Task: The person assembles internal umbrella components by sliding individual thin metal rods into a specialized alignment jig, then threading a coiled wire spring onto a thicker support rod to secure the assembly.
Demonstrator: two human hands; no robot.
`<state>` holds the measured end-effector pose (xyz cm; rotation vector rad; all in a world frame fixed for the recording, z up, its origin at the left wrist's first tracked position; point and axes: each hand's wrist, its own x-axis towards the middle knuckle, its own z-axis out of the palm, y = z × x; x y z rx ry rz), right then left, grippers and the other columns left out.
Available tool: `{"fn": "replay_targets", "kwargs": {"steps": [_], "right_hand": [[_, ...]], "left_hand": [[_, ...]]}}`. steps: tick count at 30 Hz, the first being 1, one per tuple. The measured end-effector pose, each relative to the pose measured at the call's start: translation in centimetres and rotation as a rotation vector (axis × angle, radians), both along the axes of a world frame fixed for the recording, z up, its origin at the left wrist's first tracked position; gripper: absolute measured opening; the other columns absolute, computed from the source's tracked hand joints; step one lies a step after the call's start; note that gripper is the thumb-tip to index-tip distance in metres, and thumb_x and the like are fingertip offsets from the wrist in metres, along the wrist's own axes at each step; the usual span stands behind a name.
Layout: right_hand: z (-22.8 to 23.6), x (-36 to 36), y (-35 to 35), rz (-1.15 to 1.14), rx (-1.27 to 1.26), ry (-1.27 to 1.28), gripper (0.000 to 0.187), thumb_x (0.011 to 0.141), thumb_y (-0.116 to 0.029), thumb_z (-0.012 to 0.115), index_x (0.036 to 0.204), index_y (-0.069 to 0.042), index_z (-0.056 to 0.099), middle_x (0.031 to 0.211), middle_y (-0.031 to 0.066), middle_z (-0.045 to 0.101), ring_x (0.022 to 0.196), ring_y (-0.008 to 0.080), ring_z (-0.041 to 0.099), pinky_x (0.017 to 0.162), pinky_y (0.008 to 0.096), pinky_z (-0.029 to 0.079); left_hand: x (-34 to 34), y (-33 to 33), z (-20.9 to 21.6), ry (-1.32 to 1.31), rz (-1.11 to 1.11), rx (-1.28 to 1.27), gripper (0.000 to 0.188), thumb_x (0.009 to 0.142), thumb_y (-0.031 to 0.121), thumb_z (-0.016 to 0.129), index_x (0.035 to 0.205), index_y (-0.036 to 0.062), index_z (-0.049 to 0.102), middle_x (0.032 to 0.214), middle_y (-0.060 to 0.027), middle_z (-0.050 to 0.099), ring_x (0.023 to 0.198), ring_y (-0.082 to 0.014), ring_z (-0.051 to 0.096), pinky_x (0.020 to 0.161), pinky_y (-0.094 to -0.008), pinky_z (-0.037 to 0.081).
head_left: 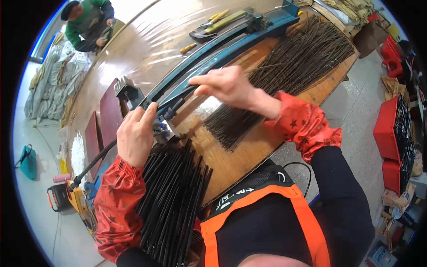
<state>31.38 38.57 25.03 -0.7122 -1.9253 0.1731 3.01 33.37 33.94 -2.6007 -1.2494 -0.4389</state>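
A slim black rod or tube (180, 95) stretches between my two hands, over the near end of a long blue metal rail (218, 57). My left hand (137, 132) is closed on its lower end, thumb and forefinger pressed together. The fingers of my right hand (222, 85) pinch its upper end. Just below it sits a small clamp-like fixture (167, 127) with dark and blue parts. Behind my left wrist a black length (100, 159) runs down to the left; I cannot tell whether it joins the held piece. A pile of black tubes (171, 196) lies near my left forearm.
A bundle of thin, dark, ridged rods (284, 66) covers the wooden board (227, 171) on the right. Pliers (222, 24) and a wooden-handled tool (188, 48) lie beyond the rail. Red bins (386, 129) stand far right. Another person (89, 26) works at the far left.
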Motion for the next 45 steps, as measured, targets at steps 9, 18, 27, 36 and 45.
{"fn": "replay_targets", "kwargs": {"steps": [9, 18, 27, 36, 45], "right_hand": [[-3.9, 2.8, 3.8, -0.122, -0.055, -0.198, 0.020, 0.099, -0.018, 0.059, 0.112, -0.006, 0.068, 0.094, 0.0133, 0.073, 0.084, 0.0300, 0.070, 0.074, 0.0389, 0.055], [2.1, -17.1, 6.1, 0.526, -0.459, -0.031, 0.016, 0.098, -0.013, 0.064, 0.105, 0.001, 0.070, 0.088, 0.0051, 0.072, 0.084, 0.0095, 0.065, 0.079, 0.0260, 0.053], [1.2, -22.4, 7.5, 0.465, -0.082, -0.212, 0.022, 0.088, -0.032, 0.075, 0.096, -0.012, 0.079, 0.080, 0.0086, 0.070, 0.072, 0.0229, 0.066, 0.076, 0.0373, 0.051], [1.7, -24.9, 6.5, 0.352, 0.210, -0.592, 0.015, 0.092, -0.025, 0.066, 0.086, -0.013, 0.071, 0.075, 0.0064, 0.067, 0.085, 0.0249, 0.065, 0.084, 0.0391, 0.041], [-0.1, -0.7, 10.3, -0.235, 0.262, -0.609, 0.006, 0.088, -0.008, 0.067, 0.090, -0.014, 0.068, 0.092, 0.0005, 0.073, 0.099, 0.0229, 0.063, 0.104, 0.0414, 0.032]], "left_hand": [[-11.6, -2.2, 3.2, -0.288, 0.262, 0.219, 0.020, 0.094, 0.005, 0.063, 0.114, 0.0038, 0.061, 0.091, -0.0170, 0.065, 0.080, -0.0349, 0.065, 0.069, -0.0394, 0.051], [-18.3, -5.5, 5.0, -0.364, 0.326, 0.276, 0.019, 0.095, 0.008, 0.065, 0.113, 0.0013, 0.068, 0.091, -0.0178, 0.067, 0.072, -0.0310, 0.064, 0.065, -0.0368, 0.050], [-23.9, -11.3, 2.0, -0.343, 0.529, 0.158, 0.023, 0.096, 0.007, 0.063, 0.118, 0.0004, 0.065, 0.090, -0.0173, 0.066, 0.076, -0.0316, 0.066, 0.068, -0.0370, 0.051], [-24.9, -10.3, 0.6, -0.323, 0.547, 0.157, 0.022, 0.097, 0.011, 0.064, 0.118, 0.0030, 0.066, 0.090, -0.0154, 0.066, 0.077, -0.0315, 0.067, 0.067, -0.0377, 0.051], [-23.5, -6.2, -2.6, -0.152, 0.448, 0.015, 0.017, 0.094, 0.018, 0.064, 0.109, 0.0124, 0.070, 0.085, -0.0102, 0.066, 0.076, -0.0317, 0.067, 0.064, -0.0410, 0.053]]}}
